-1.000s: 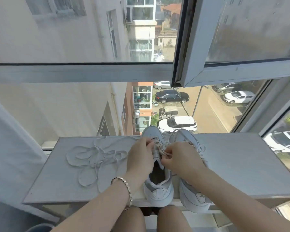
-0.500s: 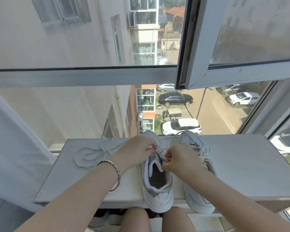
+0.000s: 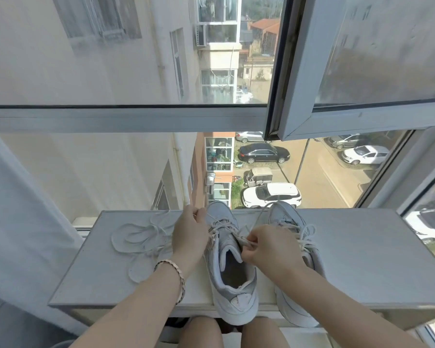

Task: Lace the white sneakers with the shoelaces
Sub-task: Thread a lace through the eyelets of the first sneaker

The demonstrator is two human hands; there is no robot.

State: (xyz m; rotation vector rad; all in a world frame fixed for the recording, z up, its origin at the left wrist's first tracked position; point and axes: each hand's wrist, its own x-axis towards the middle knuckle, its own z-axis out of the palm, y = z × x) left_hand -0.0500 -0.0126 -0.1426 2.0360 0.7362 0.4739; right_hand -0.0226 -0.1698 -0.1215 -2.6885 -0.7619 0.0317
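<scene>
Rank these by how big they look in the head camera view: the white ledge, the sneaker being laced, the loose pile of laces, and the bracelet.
1. White ledge
2. Sneaker being laced
3. Loose pile of laces, sprawled nearly as wide as the sneaker, so that ranking is unsure
4. Bracelet

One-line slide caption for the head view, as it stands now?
Both hands, left hand and right hand, pull lace ends on the left sneaker; loose shoelaces lie beside it.

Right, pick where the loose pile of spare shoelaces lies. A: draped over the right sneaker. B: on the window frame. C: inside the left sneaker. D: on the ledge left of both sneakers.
D: the spare shoelaces lie on the ledge, left of both sneakers.
</scene>
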